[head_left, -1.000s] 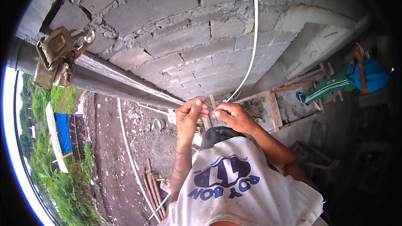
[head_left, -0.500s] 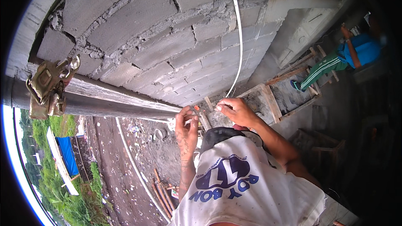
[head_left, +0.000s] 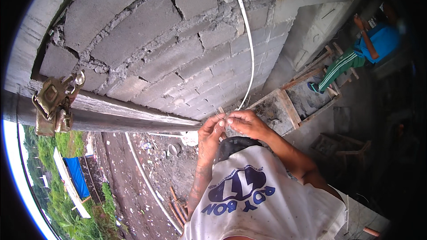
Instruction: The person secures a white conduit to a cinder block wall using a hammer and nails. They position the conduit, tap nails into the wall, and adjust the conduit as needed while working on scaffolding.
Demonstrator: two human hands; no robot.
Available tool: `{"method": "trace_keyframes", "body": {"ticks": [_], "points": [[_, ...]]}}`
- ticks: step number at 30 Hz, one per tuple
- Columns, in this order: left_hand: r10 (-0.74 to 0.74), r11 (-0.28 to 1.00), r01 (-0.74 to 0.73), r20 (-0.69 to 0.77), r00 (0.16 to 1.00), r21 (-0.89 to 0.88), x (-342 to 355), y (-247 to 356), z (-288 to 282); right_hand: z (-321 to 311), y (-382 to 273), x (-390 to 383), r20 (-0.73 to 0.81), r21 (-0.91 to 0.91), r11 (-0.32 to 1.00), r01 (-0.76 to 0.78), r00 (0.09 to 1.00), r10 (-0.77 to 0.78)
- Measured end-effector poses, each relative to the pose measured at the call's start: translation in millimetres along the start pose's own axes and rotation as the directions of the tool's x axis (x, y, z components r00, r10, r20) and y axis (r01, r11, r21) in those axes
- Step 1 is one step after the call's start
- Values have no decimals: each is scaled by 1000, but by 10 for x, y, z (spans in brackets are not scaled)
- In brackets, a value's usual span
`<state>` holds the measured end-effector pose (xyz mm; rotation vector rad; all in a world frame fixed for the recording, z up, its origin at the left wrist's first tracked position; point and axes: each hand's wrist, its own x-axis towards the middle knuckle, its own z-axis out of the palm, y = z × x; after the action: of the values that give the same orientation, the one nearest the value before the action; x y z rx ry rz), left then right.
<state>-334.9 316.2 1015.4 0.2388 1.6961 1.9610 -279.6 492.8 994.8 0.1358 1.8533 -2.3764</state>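
Close in front of my body, my left hand (head_left: pixel 209 134) and my right hand (head_left: pixel 247 123) meet at the fingertips, thumbs and forefingers pinched together. A thin, pale strand (head_left: pixel 217 114), like wire or string, arcs up from the left fingers. What the right fingertips grip is too small to make out. Just beyond the right hand, a white flexible tube (head_left: pixel 251 58) hangs along the grey block wall (head_left: pixel 178 53); its lower end passes behind that hand.
A metal scaffold clamp (head_left: pixel 55 102) sits on a dark pipe (head_left: pixel 102 118) at the left. Far below lies littered ground (head_left: pixel 133 164) with a blue-sided shed (head_left: pixel 76 177). Wooden framing (head_left: pixel 289 109) stands at right, near another person in a blue shirt (head_left: pixel 382 43).
My hands have come together, the left moving right and the right slightly left and down. The small orange-red piece beside the left fingers no longer shows. The view has shifted slightly.
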Motion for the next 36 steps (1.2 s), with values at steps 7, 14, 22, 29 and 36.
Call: {"method": "trace_keyframes", "body": {"ticks": [7, 14, 22, 29, 36], "points": [[75, 995, -78, -43, 996, -67, 96, 81, -113, 31, -20, -56, -20, -71, 993, 94, 995, -95], [107, 951, -125, -79, 991, -281, 109, 253, -188, -41, -42, -142, -34, -154, 988, 26, 999, -31], [220, 958, -230, -70, 973, -173, 77, 209, -89, -176, -143, -151, 56, -298, 954, 23, 998, -7], [253, 967, -253, -37, 967, 1, 53, 238, 63, -133, -429, -78, 78, -107, 972, 209, 976, -202], [322, 936, -317, -9, 947, 154, 50, 266, 2, -24, -527, 10, 8, -406, 901, 152, 987, -162]]}}
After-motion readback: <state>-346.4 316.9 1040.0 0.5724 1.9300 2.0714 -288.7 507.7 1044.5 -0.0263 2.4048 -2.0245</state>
